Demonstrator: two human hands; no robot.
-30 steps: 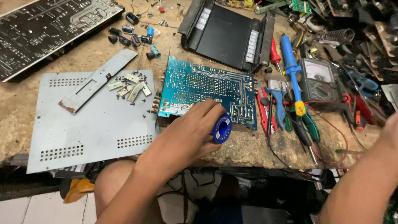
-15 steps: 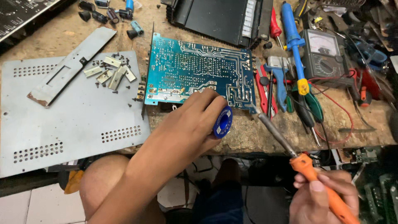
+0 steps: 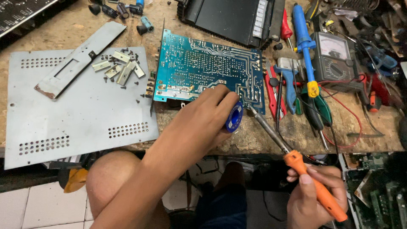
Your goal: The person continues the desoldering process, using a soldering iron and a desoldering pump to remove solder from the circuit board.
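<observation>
Soldering iron [image 3: 296, 163] raised to circuit board [image 3: 203, 68], right hand [image 3: 313, 197] gripping handle, left hand [image 3: 203, 118] fingers clasping solder spool [image 3: 234, 117]

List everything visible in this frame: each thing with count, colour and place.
circuit board: one, blue, bench centre
solder spool: one, blue, in left hand
soldering iron: one, orange handle, in right hand, tip near board's corner
metal cover: one, grey, bench left
small brackets: several, silver, on cover
analogue meter: one, dark, right
black casing: one, top centre
left hand: on spool
right hand: bottom right
</observation>
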